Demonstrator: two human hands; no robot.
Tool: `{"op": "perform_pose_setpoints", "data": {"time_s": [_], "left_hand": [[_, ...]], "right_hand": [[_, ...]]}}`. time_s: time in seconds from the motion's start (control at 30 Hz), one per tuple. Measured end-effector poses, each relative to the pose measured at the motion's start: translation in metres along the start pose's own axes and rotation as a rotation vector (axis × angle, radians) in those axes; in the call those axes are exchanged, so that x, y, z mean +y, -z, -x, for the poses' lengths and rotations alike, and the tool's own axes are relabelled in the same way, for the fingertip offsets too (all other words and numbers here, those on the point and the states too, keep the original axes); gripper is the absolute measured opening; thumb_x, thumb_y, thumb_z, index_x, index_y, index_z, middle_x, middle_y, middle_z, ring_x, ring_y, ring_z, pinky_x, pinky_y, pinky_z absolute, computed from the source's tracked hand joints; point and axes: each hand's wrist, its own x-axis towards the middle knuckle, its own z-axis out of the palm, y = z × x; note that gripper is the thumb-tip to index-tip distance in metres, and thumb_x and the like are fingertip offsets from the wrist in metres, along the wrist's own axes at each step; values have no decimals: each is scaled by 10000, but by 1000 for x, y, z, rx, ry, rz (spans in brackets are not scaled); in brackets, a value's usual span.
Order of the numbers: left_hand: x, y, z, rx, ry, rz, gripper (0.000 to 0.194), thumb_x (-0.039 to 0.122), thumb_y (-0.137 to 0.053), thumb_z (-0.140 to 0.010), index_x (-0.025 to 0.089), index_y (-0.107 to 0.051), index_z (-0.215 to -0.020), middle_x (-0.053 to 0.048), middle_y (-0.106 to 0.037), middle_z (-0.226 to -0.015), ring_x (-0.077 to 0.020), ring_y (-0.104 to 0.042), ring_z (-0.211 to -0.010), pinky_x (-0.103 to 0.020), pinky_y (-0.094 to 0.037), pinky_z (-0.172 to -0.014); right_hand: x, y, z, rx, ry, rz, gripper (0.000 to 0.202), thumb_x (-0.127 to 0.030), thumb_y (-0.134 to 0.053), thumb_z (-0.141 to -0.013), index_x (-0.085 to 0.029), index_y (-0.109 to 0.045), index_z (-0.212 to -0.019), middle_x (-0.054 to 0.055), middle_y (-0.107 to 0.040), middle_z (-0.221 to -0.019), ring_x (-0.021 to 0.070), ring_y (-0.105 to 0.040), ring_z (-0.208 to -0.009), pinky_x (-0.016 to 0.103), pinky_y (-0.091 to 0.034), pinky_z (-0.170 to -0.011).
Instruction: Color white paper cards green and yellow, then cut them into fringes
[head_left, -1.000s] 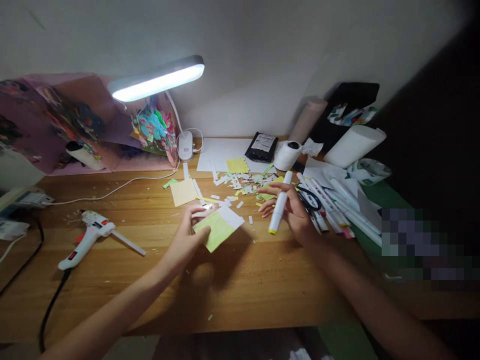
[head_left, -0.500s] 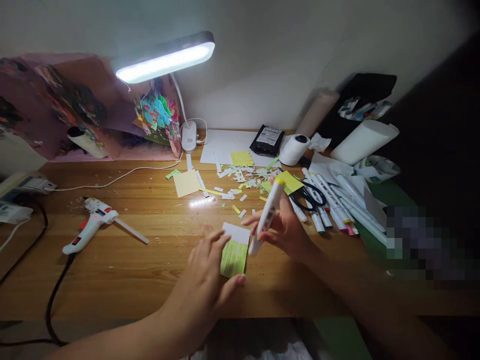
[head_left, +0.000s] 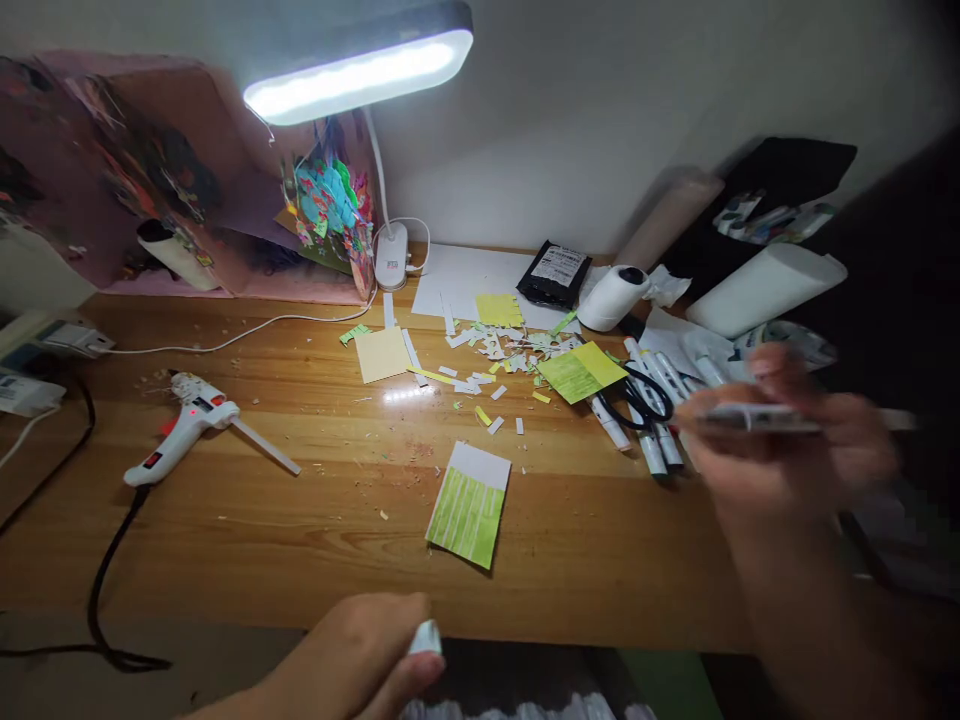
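My left hand (head_left: pixel 367 640) is at the near edge of the desk, its fingers closed around a small pale piece (head_left: pixel 426 638), mostly hidden; its kind I cannot make out. Over on the right, my right hand (head_left: pixel 795 460) is raised near the pile of markers and blurred by motion. A white marker (head_left: pixel 750 420) lies nearly level in its fingers. Between the hands, a paper card (head_left: pixel 469 510) rests on the desk, green-striped below with a white strip on top. No hand touches it.
A glue gun (head_left: pixel 184 430) with a stick in it lies at left, its black cable hanging over the edge. Paper scraps (head_left: pixel 510 345), a yellow-green sheet (head_left: pixel 581 370) and several markers (head_left: pixel 652 430) spread across the back. A lit lamp (head_left: pixel 367 75) hangs above.
My left hand has left the card, drawn back toward me and closed on a small pale piece. My right hand has swung right with the marker. The view has shifted slightly.
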Motion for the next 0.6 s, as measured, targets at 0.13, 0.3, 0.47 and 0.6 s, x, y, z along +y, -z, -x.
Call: {"op": "perform_pose_setpoints", "data": {"time_s": [0.13, 0.3, 0.47, 0.6], "left_hand": [[-2, 0, 0, -13, -69, -167, 262, 373, -324, -954, 203, -522, -938, -69, -668, -922, -161, -621, -807, -243, -496, -717], [-12, -37, -38, -101, -240, -599, 255, 281, -458, -887, 60, -568, -952, -262, -478, -1294, -320, -438, -1236, -402, -381, -999], [-24, -61, -58, -40, -239, -776, 251, 212, -407, -863, 29, -567, -929, -297, -574, -1150, -346, -587, -1055, -398, -487, -828], [-29, -60, -58, 43, -229, -737, 261, 125, -305, -864, 67, -559, -881, -245, -629, -1074, -279, -651, -912, -334, -521, -704]], "right_hand": [[28, -21, -9, -232, -320, -371, 405, -596, -420, -828, -271, -617, -968, 11, -594, -613, 134, -525, -460, 267, -376, -415], [71, -83, 5, -605, -671, -480, 628, -674, -325, -837, -180, -507, -1181, 129, -649, -1082, 256, -625, -996, 455, -445, -917], [83, -84, -8, -169, -306, -323, 457, -598, -421, -842, -232, -573, -1068, 61, -595, -1174, 196, -531, -1127, 339, -420, -967], [81, -74, -3, -221, -266, -172, 481, -623, -346, -856, -212, -589, -909, 26, -614, -747, 158, -575, -644, 285, -490, -634]]}}
